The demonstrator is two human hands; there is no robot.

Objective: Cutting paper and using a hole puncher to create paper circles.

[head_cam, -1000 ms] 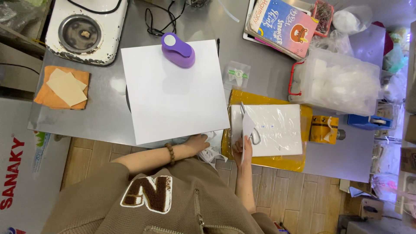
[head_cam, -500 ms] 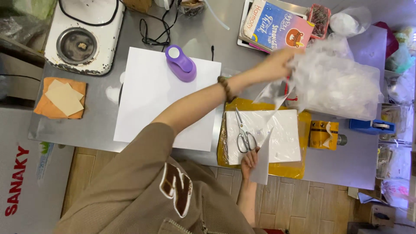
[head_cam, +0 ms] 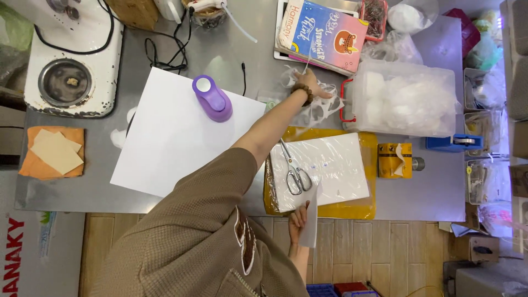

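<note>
My left hand (head_cam: 309, 83) is stretched out and clenched on a crumpled clear plastic bag (head_cam: 324, 104), just beside the clear plastic bin (head_cam: 404, 99). My right hand (head_cam: 298, 219) pinches a white paper strip (head_cam: 309, 220), with scissors (head_cam: 294, 170) just above it.

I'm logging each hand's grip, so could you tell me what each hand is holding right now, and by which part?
The left hand grasps crumpled clear plastic by its top edge. The right hand holds a white paper strip along its left edge.
</note>
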